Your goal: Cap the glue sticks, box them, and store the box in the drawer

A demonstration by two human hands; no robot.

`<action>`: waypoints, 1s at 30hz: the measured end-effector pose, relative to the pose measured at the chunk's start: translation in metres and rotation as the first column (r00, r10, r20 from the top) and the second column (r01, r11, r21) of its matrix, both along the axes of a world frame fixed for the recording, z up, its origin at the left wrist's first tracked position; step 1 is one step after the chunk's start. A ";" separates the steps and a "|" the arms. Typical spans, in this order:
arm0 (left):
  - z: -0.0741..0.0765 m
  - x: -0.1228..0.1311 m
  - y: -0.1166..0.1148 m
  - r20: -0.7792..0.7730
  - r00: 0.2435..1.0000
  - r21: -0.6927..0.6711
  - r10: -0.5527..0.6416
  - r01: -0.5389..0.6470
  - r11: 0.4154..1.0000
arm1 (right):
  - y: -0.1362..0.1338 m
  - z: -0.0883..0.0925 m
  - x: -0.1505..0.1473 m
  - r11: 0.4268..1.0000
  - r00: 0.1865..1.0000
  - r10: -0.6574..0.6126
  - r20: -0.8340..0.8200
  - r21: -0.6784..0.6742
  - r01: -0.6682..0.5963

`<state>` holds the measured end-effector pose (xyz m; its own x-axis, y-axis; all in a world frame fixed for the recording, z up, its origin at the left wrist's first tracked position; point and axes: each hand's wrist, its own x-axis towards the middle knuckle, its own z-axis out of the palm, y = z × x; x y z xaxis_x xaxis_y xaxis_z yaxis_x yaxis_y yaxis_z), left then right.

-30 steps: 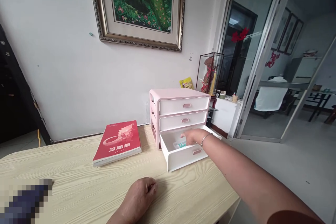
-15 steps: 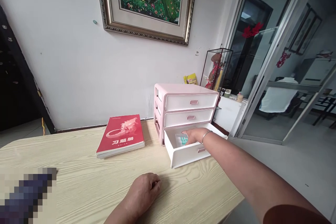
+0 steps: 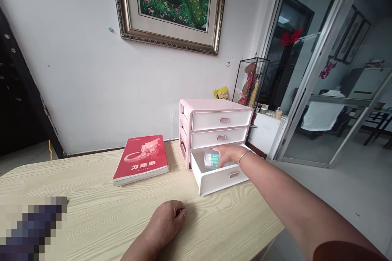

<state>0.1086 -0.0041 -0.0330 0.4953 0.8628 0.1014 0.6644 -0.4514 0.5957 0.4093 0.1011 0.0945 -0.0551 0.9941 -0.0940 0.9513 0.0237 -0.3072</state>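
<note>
My right hand (image 3: 228, 155) reaches into the pulled-out bottom drawer (image 3: 211, 183) of a small pink and white drawer unit (image 3: 216, 105). Its thumb and fingers close around a clear plastic packet (image 3: 210, 158) with white and green print. The packet lies tilted inside the drawer; its right part is hidden behind the hand. A thin bracelet circles the right wrist. My left hand (image 3: 167, 222) rests on the wooden table (image 3: 92, 216) in a loose fist, in front of the drawer unit, with nothing visible in it.
A thick red book (image 3: 142, 157) lies left of the drawer unit. Behind the unit are a yellow packet (image 3: 221, 93) and a glass case (image 3: 251, 81) with a figure. A framed picture (image 3: 171, 34) hangs on the wall; a glass door (image 3: 294, 65) stands right.
The packet has risen and tilted slightly in the drawer, showing more of its print, as my right hand closed on it. My left hand has stayed in place. The view has shifted slightly.
</note>
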 end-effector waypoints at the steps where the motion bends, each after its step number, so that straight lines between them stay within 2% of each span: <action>1: 0.000 0.000 0.000 -0.001 1.000 0.002 -0.002 0.002 1.000 | -0.002 0.004 0.003 0.999 1.000 0.018 -0.002 -0.027 -0.018; 4: 0.000 0.000 0.001 0.007 1.000 0.005 -0.008 0.008 1.000 | -0.010 0.018 0.010 0.994 0.997 0.074 0.021 -0.087 -0.072; 11: -0.005 -0.001 0.002 0.005 1.000 0.009 -0.004 0.004 1.000 | -0.040 0.058 0.021 0.993 0.991 0.121 0.060 -0.003 -0.121; 14: -0.007 -0.001 0.003 0.015 1.000 0.004 -0.009 0.008 1.000 | -0.069 0.070 0.029 0.982 0.984 0.179 -0.023 0.069 -0.177; 16: -0.007 -0.001 0.003 0.013 1.000 0.006 -0.012 0.012 1.000 | -0.097 0.067 0.031 0.967 0.968 0.243 -0.054 0.097 -0.238; 19: -0.005 -0.001 0.002 -0.007 1.000 0.016 -0.013 0.013 1.000 | -0.142 0.041 0.027 0.955 0.955 0.291 -0.056 0.072 -0.286; 21: -0.003 -0.001 -0.001 -0.020 1.000 0.023 -0.016 0.017 1.000 | -0.168 0.009 0.021 0.940 0.936 0.340 -0.095 0.045 -0.337; 23: -0.001 0.000 -0.002 -0.029 0.999 0.025 -0.016 0.016 1.000 | -0.184 -0.025 0.016 0.939 0.928 0.344 -0.145 0.079 -0.336; 26: 0.000 0.000 -0.004 -0.035 0.999 0.023 -0.002 0.003 1.000 | -0.191 -0.065 0.013 0.936 0.921 0.350 -0.171 0.108 -0.336; 28: 0.000 0.001 -0.005 -0.043 0.999 0.024 0.011 -0.010 1.000 | -0.189 -0.077 0.017 0.943 0.922 0.332 -0.198 0.086 -0.321; 30: 0.000 0.000 -0.005 -0.050 0.999 0.025 0.016 -0.014 1.000 | -0.185 -0.080 0.023 0.952 0.925 0.303 -0.229 0.034 -0.304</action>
<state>0.1088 -0.0096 -0.0329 0.4873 0.8677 0.0984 0.6999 -0.4555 0.5501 0.4320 -0.0839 0.0144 -0.3741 0.9263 -0.0448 0.8029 0.2994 -0.5155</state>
